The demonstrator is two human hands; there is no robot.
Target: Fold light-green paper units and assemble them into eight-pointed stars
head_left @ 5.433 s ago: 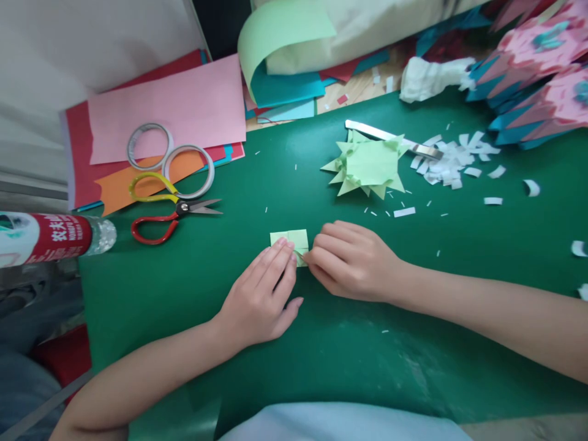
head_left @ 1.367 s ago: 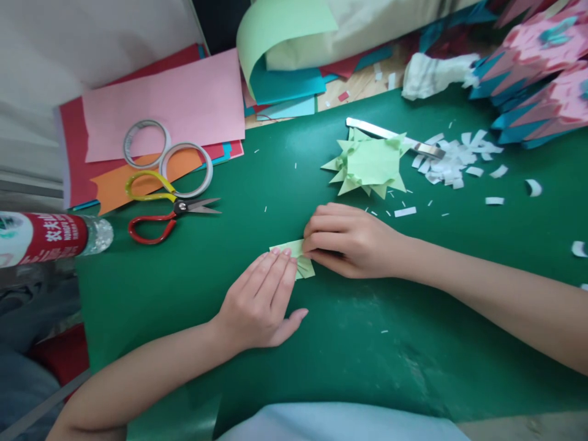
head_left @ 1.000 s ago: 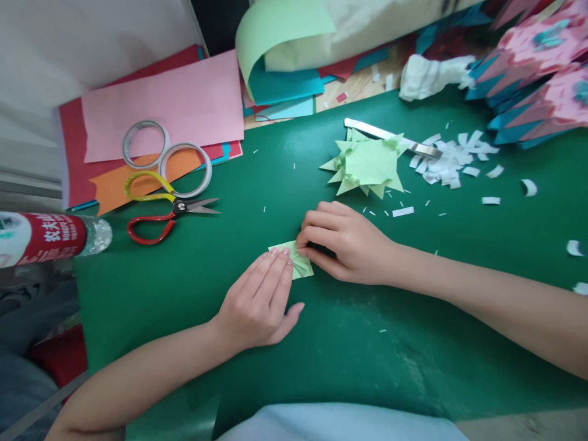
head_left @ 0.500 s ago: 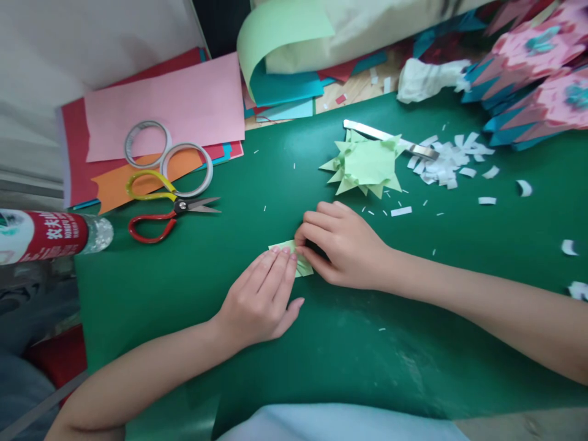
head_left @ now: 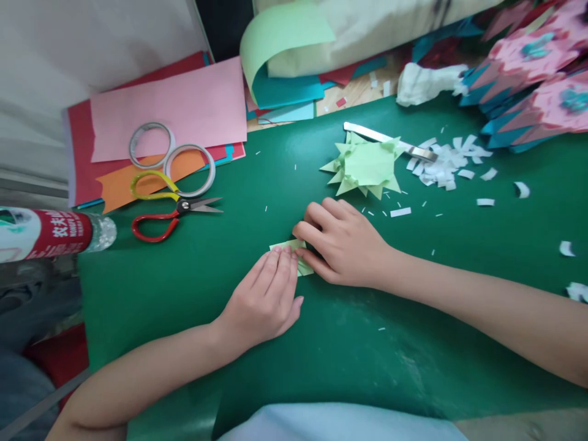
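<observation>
A small piece of light green paper [head_left: 304, 267] lies on the green table mat [head_left: 184, 288], partly covered by both hands. My left hand [head_left: 266, 296] rests on it with the fingers stretched out and lying flat, the thumb a little apart. At the paper's right side is my right hand [head_left: 340, 245], its fingers curled and its thumb on the paper; whether it pinches the paper is too small to tell. Just beyond the right hand sits a spiky light green folded paper shape [head_left: 369, 163], with silver tweezers [head_left: 381, 136] behind it.
Scissors [head_left: 182, 206] and two tape rolls [head_left: 189, 170] lie at the left by pink paper [head_left: 174, 107]. A bottle [head_left: 59, 234] is on its side at the left edge. White paper strips [head_left: 443, 164] are scattered at the right, near pink and blue paper models [head_left: 542, 104].
My right thumb and index finger have moved slightly apart at the paper's upper edge. My left hand stays on the paper. The view has shifted slightly.
</observation>
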